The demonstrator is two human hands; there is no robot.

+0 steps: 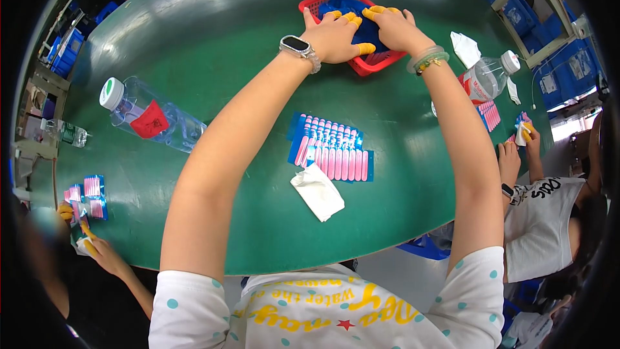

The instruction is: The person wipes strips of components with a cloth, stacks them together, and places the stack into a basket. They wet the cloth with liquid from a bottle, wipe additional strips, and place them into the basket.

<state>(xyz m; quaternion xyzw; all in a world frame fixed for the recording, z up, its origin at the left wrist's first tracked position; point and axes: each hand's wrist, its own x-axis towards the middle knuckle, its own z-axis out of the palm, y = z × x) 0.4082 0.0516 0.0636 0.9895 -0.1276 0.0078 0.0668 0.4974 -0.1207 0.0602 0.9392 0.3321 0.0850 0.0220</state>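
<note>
My left hand [332,36] reaches over a red plastic basket [380,64], its fingers stretched and thumb spread, resting on dark blue contents [343,6]. Opposite it, my right hand [397,28] lies over the basket's right side with extended fingers touching the same blue contents. Yellow covers sit on several fingertips of both hands. What exactly the blue contents are cannot be made out. Nearer my body, blue cards with rows of pink-and-white sticks [330,148] lie overlapped on the green table [271,232]. A folded white tissue [318,192] touches their lower edge.
A large clear bottle [152,116] lies to the left; another bottle [485,79] is at right beside a white tissue [465,50]. Co-workers' hands [106,253] handle similar cards [94,187] at left, and another person [542,220] works at right.
</note>
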